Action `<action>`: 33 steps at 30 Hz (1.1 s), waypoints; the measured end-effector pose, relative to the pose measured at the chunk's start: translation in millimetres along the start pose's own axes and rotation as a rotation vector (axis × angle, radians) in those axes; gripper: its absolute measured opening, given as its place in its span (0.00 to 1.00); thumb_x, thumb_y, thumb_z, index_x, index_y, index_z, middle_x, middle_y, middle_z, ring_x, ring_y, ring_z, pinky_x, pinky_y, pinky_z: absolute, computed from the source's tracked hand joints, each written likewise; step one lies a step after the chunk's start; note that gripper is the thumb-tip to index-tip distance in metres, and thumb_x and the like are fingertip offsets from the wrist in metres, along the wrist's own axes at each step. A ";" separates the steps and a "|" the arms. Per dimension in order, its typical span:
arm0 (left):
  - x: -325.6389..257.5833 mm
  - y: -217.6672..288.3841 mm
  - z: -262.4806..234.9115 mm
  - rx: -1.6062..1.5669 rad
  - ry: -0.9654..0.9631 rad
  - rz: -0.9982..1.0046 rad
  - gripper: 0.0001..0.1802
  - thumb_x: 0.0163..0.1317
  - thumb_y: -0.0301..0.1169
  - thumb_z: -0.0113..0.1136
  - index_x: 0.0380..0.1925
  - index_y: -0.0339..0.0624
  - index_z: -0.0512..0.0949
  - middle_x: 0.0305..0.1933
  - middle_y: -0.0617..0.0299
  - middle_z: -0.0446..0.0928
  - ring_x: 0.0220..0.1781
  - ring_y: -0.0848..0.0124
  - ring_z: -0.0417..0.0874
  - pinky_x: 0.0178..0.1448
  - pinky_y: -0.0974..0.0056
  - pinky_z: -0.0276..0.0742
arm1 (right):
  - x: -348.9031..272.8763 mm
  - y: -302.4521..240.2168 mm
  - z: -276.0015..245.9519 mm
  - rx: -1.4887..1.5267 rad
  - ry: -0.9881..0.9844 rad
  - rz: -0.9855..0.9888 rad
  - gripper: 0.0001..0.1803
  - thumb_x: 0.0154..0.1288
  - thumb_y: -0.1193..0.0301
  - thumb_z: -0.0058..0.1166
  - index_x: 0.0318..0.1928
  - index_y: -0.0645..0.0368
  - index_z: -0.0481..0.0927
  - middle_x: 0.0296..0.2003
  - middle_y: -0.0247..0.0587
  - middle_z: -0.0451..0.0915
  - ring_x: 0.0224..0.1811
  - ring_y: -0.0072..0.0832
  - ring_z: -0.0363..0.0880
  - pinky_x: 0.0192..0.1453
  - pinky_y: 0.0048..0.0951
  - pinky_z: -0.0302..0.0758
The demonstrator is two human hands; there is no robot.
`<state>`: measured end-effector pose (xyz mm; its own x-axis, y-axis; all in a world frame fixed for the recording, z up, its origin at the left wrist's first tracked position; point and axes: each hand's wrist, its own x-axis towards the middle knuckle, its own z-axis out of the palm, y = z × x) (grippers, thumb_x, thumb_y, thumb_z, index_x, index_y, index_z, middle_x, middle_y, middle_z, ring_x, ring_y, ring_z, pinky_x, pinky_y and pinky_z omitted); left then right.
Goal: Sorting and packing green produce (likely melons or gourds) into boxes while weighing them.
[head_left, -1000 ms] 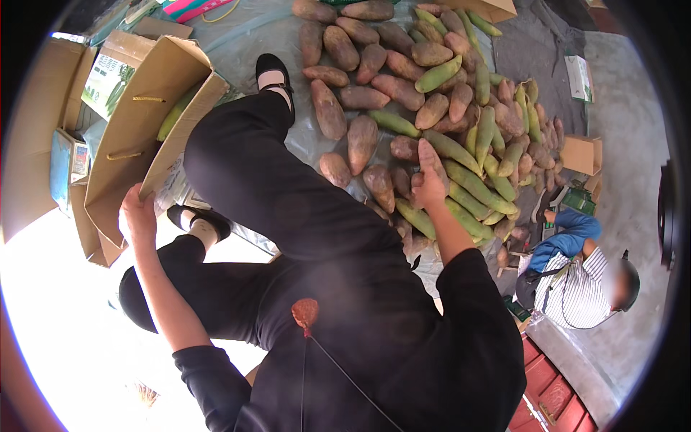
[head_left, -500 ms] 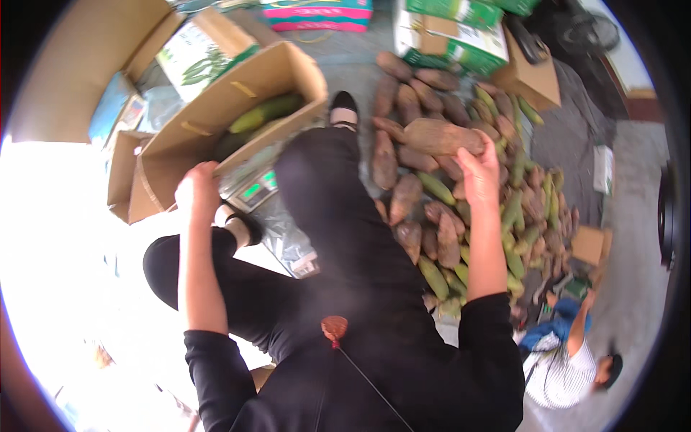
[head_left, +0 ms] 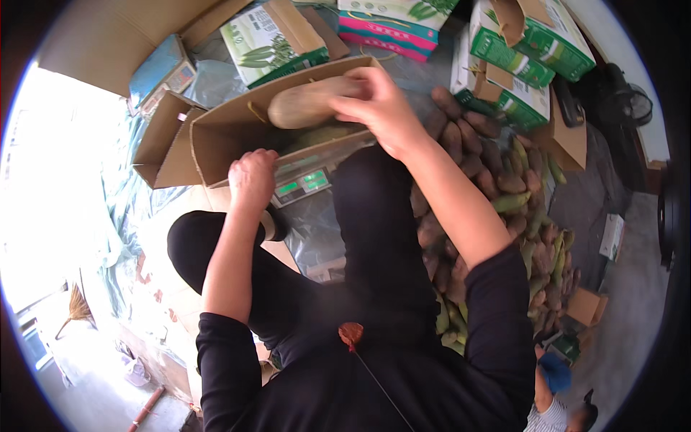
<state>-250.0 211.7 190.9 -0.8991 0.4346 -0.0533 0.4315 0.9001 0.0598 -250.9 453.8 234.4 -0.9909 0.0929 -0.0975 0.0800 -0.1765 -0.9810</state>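
My right hand (head_left: 380,108) grips a long tan-brown root vegetable (head_left: 306,104) and holds it over the open cardboard box (head_left: 223,133) in front of me. My left hand (head_left: 252,178) is closed on the near edge of that box. The box rests on a digital scale (head_left: 302,183) with green displays. Inside the box a greenish vegetable (head_left: 320,135) shows under the held one. My black-clad legs (head_left: 374,230) stretch out below the box.
A heap of brown root vegetables and green gourds (head_left: 504,194) lies on the floor to my right. Printed green-and-white cartons (head_left: 525,57) stand behind it, another carton (head_left: 266,39) behind the box. A broom (head_left: 75,309) lies far left. A person (head_left: 558,403) crouches at lower right.
My right hand lifted a brown root vegetable off the heap and carried it left to above the box. My left hand stayed on the box edge. My view swung toward the box.
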 end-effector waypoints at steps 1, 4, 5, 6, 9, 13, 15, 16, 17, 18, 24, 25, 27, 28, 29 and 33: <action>3.0 0.3 1.6 0.085 -0.070 -0.022 0.10 0.52 0.23 0.52 0.31 0.50 0.80 0.33 0.60 0.78 0.39 0.61 0.82 0.41 0.57 0.78 | 2.5 -5.2 7.2 -0.090 -0.057 0.122 0.27 0.55 0.72 0.64 0.53 0.64 0.67 0.45 0.42 0.73 0.45 0.27 0.76 0.46 0.26 0.77; -0.2 -2.6 -6.7 0.021 -0.042 -0.051 0.11 0.52 0.24 0.53 0.34 0.50 0.80 0.36 0.60 0.79 0.40 0.59 0.81 0.41 0.56 0.78 | 4.8 0.5 -5.0 -0.389 -0.083 -0.175 0.22 0.55 0.71 0.63 0.49 0.64 0.72 0.43 0.38 0.75 0.43 0.21 0.75 0.46 0.22 0.74; 0.3 -6.5 -6.3 0.022 -0.050 -0.060 0.10 0.53 0.25 0.54 0.34 0.49 0.79 0.36 0.60 0.79 0.40 0.58 0.81 0.42 0.56 0.78 | -0.5 -0.3 -16.7 -0.270 -0.073 -0.161 0.20 0.56 0.71 0.63 0.48 0.63 0.73 0.42 0.36 0.76 0.42 0.20 0.75 0.47 0.22 0.73; 0.7 -9.7 -5.3 0.024 -0.059 -0.067 0.09 0.53 0.26 0.54 0.34 0.49 0.79 0.36 0.60 0.79 0.40 0.57 0.81 0.42 0.55 0.78 | -9.8 -1.7 -32.3 -0.151 -0.059 -0.148 0.19 0.56 0.72 0.62 0.47 0.62 0.74 0.41 0.35 0.76 0.42 0.18 0.75 0.47 0.21 0.73; 1.9 -7.7 -7.1 -0.022 -0.100 -0.069 0.11 0.54 0.27 0.54 0.37 0.49 0.79 0.38 0.58 0.79 0.42 0.56 0.80 0.45 0.53 0.76 | -55.2 -5.8 -99.5 -0.233 0.150 0.016 0.16 0.61 0.67 0.57 0.48 0.57 0.75 0.41 0.31 0.78 0.43 0.17 0.75 0.44 0.20 0.72; 2.2 -0.1 -10.8 -0.025 -0.100 -0.075 0.15 0.54 0.27 0.54 0.42 0.50 0.79 0.42 0.57 0.79 0.45 0.54 0.79 0.47 0.53 0.75 | -140.4 30.9 -187.1 -0.323 0.541 0.214 0.11 0.57 0.74 0.59 0.41 0.61 0.77 0.32 0.31 0.78 0.30 0.18 0.74 0.31 0.19 0.70; 3.0 1.3 -11.1 -0.016 -0.121 -0.101 0.15 0.55 0.29 0.54 0.44 0.49 0.78 0.44 0.57 0.79 0.46 0.54 0.79 0.49 0.54 0.75 | -193.1 81.1 -236.5 -0.349 0.597 0.266 0.12 0.57 0.74 0.59 0.41 0.63 0.77 0.30 0.34 0.78 0.30 0.20 0.74 0.32 0.22 0.71; 3.1 0.9 -10.7 -0.017 -0.126 -0.104 0.15 0.55 0.30 0.55 0.44 0.49 0.78 0.44 0.57 0.79 0.46 0.54 0.79 0.49 0.55 0.75 | -221.0 102.1 -251.8 -0.477 0.639 0.302 0.12 0.56 0.74 0.59 0.40 0.64 0.77 0.30 0.36 0.79 0.30 0.21 0.75 0.33 0.24 0.72; 4.3 0.9 -11.1 0.004 -0.152 -0.118 0.15 0.56 0.31 0.56 0.45 0.49 0.78 0.44 0.57 0.79 0.46 0.54 0.79 0.49 0.55 0.75 | -248.0 120.1 -261.9 -0.603 0.677 0.339 0.12 0.55 0.74 0.60 0.40 0.66 0.77 0.31 0.38 0.79 0.31 0.22 0.76 0.33 0.26 0.73; 4.4 0.3 -10.8 -0.016 -0.159 -0.124 0.15 0.55 0.31 0.57 0.45 0.48 0.78 0.43 0.57 0.79 0.46 0.54 0.79 0.49 0.55 0.74 | -273.5 133.4 -268.8 -0.618 0.721 0.415 0.12 0.54 0.74 0.60 0.38 0.66 0.77 0.31 0.40 0.80 0.31 0.25 0.76 0.34 0.28 0.73; 3.8 -2.4 -5.3 -0.131 -0.106 -0.105 0.12 0.54 0.32 0.58 0.40 0.47 0.79 0.38 0.53 0.80 0.42 0.54 0.80 0.45 0.57 0.74 | -408.8 199.9 -284.0 -0.556 0.852 0.874 0.10 0.54 0.72 0.58 0.34 0.66 0.77 0.28 0.45 0.80 0.31 0.32 0.78 0.36 0.31 0.74; 4.0 -1.2 -8.9 -0.091 -0.106 -0.091 0.12 0.54 0.32 0.58 0.39 0.46 0.79 0.37 0.53 0.80 0.40 0.54 0.81 0.44 0.57 0.74 | -419.5 211.6 -281.7 -0.528 0.819 1.004 0.10 0.55 0.71 0.57 0.33 0.65 0.77 0.26 0.46 0.80 0.31 0.33 0.79 0.36 0.31 0.74; 4.1 -2.0 -10.6 -0.093 -0.106 -0.089 0.12 0.54 0.32 0.58 0.39 0.46 0.79 0.36 0.53 0.80 0.40 0.54 0.81 0.44 0.57 0.74 | -438.7 230.7 -265.6 -0.511 0.764 1.130 0.11 0.56 0.69 0.56 0.33 0.65 0.77 0.25 0.48 0.80 0.32 0.35 0.80 0.37 0.34 0.75; 4.0 -4.3 -8.7 -0.108 -0.103 -0.093 0.12 0.54 0.32 0.57 0.40 0.46 0.79 0.36 0.53 0.80 0.40 0.55 0.81 0.44 0.57 0.74 | -449.8 241.8 -258.8 -0.507 0.707 1.250 0.12 0.56 0.67 0.55 0.33 0.65 0.78 0.24 0.50 0.80 0.33 0.38 0.80 0.37 0.36 0.75; 4.2 -7.6 -4.7 -0.107 -0.106 -0.095 0.12 0.54 0.32 0.57 0.40 0.46 0.79 0.36 0.53 0.80 0.40 0.55 0.81 0.44 0.57 0.74 | -463.3 260.4 -255.1 -0.507 0.704 1.254 0.12 0.56 0.67 0.55 0.33 0.65 0.78 0.24 0.50 0.80 0.33 0.38 0.80 0.37 0.36 0.75; 5.1 -3.2 3.1 -0.123 -0.062 -0.052 0.12 0.54 0.31 0.57 0.39 0.46 0.79 0.34 0.53 0.79 0.38 0.56 0.81 0.44 0.58 0.74 | -491.5 297.6 -227.1 -1.012 0.245 1.098 0.13 0.53 0.68 0.57 0.41 0.56 0.78 0.30 0.44 0.81 0.32 0.36 0.80 0.28 0.34 0.76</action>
<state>-255.8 211.1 187.3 -0.9122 0.3916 -0.1205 0.3684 0.9126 0.1773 284.5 578.1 -47.6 -0.3578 0.5414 -0.7608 0.8860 0.4541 -0.0936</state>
